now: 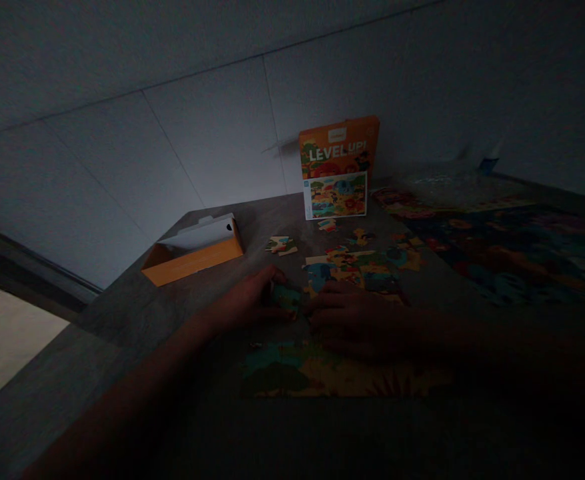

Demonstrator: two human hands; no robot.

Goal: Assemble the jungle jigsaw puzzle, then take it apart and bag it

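Observation:
My left hand is closed, its thumb and fingers gripping a green jigsaw puzzle piece by the left side. Just to the right, my right hand lies low with fingers stretched out to the left, its fingertips close to that piece. It covers part of the puzzle. An assembled strip of puzzle, green and yellow, lies nearest me below both hands. Beyond my right hand is another joined puzzle section with a blue elephant. Dim light hides the detail of the fingers.
An orange open box sits at the left. Loose puzzle pieces lie beyond my hands. An orange "LEVEL UP!" box stands against the wall, a picture card leaning on it. A dark puzzle and clear plastic occupy the right.

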